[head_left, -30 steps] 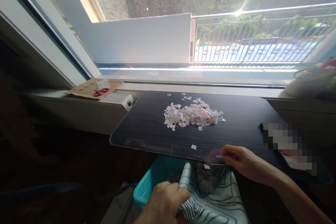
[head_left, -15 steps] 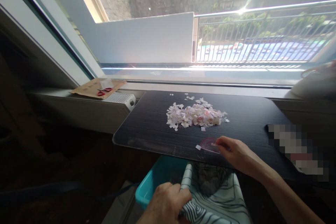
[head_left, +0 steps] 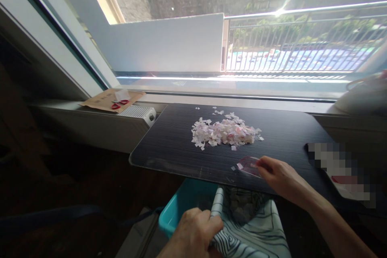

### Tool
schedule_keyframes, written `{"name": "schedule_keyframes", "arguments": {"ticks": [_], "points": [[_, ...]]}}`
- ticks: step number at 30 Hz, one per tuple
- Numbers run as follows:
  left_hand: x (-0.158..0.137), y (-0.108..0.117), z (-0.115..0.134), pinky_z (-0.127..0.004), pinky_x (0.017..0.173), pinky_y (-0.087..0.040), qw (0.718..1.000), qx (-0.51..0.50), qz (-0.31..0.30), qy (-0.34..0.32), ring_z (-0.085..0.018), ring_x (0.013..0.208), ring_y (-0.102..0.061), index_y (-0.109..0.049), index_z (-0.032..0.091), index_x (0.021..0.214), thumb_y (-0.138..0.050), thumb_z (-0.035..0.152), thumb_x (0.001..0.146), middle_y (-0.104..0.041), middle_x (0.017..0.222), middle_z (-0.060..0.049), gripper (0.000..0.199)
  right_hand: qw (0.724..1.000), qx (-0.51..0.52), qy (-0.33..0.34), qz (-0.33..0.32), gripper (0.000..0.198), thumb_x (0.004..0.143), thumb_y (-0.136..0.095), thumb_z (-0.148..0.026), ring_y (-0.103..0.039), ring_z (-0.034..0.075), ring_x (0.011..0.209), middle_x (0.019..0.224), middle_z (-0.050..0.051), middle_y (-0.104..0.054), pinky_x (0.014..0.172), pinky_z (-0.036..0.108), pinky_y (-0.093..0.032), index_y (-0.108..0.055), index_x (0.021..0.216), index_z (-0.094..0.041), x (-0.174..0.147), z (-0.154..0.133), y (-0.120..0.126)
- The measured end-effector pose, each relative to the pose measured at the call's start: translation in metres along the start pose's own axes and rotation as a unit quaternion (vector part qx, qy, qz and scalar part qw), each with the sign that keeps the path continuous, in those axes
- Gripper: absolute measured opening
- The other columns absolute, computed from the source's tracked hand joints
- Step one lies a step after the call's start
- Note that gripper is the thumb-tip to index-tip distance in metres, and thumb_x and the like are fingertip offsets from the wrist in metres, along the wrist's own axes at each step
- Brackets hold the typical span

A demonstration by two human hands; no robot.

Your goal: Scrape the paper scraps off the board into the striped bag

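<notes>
While my left grip (head_left: 196, 227) was clenched on a patterned bag (head_left: 256, 236) at bottom centre, my right grip (head_left: 276, 173) pinched a protractor (head_left: 248, 166) right of centre; paper scraps (head_left: 222, 132) lay mid-frame on the desk (head_left: 169, 141).

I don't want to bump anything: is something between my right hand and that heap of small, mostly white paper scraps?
Nothing visible: only dark tabletop separates your right hand, holding a clear pinkish curved plastic piece, from the heap.

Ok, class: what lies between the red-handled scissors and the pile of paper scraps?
In the head view, from the scissors toward the pile come the edge of the brown packet beneath them, a white slatted unit, then dark tabletop.
</notes>
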State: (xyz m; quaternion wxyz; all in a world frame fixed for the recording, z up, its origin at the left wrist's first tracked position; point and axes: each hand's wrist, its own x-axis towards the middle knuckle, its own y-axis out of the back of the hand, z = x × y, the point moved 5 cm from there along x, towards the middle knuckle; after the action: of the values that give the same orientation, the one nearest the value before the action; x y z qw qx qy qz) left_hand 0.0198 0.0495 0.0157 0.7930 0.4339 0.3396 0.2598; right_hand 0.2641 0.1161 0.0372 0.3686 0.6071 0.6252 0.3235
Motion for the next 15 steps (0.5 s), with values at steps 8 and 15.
{"name": "schedule_keyframes", "arguments": {"ticks": [8, 15], "points": [[0.011, 0.001, 0.008, -0.029, 0.07, -0.043, 0.997, 0.018, -0.061, -0.033, -0.022, 0.079, -0.059, -0.061, 0.021, 0.083, -0.077, 0.03, 0.069, -0.064, 0.084, -0.001, 0.022, 1.0, 0.011, 0.004, -0.004, 0.022, 0.085, -0.044, -0.028, -0.061, 0.016, 0.065, 0.072, 0.001, -0.068, 0.059, 0.025, -0.037, -0.064, 0.081, -0.022, 0.001, -0.009, -0.007], [0.019, -0.002, 0.025, -0.03, 0.069, -0.044, 0.993, 0.078, -0.01, -0.091, -0.022, 0.074, -0.061, -0.061, 0.021, 0.084, -0.075, 0.037, 0.071, -0.064, 0.08, -0.002, 0.025, 0.998, 0.046, 0.035, -0.029, 0.022, 0.084, -0.043, -0.029, -0.059, 0.016, 0.063, 0.068, 0.0, -0.066, 0.059, 0.025, -0.038, -0.064, 0.079, -0.022, -0.001, -0.017, -0.015]]}}
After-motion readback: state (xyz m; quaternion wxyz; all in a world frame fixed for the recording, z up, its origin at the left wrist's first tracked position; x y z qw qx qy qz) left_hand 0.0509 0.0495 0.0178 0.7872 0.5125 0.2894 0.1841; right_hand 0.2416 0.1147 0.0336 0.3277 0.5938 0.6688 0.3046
